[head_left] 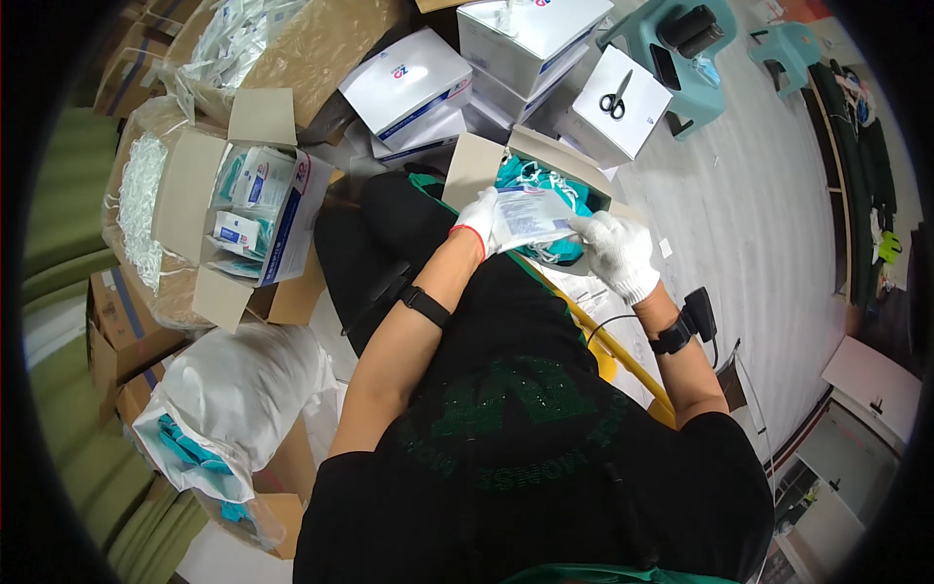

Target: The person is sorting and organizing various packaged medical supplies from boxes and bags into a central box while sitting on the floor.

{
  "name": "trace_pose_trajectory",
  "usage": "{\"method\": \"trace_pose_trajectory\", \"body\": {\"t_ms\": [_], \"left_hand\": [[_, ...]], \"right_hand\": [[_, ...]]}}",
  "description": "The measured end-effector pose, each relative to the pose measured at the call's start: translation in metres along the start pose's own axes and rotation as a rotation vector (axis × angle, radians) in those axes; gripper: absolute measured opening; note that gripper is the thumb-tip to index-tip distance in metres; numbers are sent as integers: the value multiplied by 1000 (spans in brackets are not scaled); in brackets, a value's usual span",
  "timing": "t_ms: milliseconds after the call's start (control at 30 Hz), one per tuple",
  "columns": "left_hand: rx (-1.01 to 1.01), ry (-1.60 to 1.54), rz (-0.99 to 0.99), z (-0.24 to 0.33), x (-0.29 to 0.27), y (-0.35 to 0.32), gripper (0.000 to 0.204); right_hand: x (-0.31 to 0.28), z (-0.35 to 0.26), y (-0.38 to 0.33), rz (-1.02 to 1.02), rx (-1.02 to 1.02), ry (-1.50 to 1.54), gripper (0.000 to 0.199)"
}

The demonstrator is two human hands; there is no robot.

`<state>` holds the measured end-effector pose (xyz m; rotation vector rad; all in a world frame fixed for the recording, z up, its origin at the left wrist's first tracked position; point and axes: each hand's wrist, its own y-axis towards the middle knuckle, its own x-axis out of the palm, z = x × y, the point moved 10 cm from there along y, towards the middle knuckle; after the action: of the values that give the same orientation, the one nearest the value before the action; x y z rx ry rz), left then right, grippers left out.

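Note:
Both my hands wear white knit gloves. Between them is a clear flat plastic packet point(533, 218) with pale printing, held above an open carton point(474, 167). My left hand point(479, 220) is closed on its left end, and my right hand point(619, 251) pinches its right end. Inside the carton lie teal cloth items point(556, 251) with white cords, partly covered by the packet and my right hand. The packet's contents cannot be made out.
To the left stands an open box point(300, 219) of filled packets. A white sack point(243, 389) with teal items is below it. Closed white boxes point(409, 80) are stacked ahead. Scissors point(615, 95) lie on another box, beside a teal stool point(715, 29). A yellow bar point(623, 343) runs near my right arm.

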<state>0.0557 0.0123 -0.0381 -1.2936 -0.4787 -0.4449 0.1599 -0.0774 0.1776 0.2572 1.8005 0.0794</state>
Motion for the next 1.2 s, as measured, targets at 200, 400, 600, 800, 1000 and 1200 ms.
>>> {"method": "trace_pose_trajectory", "body": {"t_ms": [200,400,600,800,1000,1200], "left_hand": [[169,321,201,26,-26,-40,68],[575,417,262,76,-59,-108,48],[585,369,388,94,-100,-133,44],[634,263,397,112,-103,-148,31],[670,228,400,124,-149,-155,19],[730,299,623,139,-194,-200,14]], "right_hand": [[5,53,-2,194,330,349,5],[14,64,-17,161,379,303,4],[-33,58,-11,304,403,216,7],[8,134,-42,286,776,553,13],[-5,167,-7,523,943,866,16],[2,165,165,486,766,1155,23]]}}
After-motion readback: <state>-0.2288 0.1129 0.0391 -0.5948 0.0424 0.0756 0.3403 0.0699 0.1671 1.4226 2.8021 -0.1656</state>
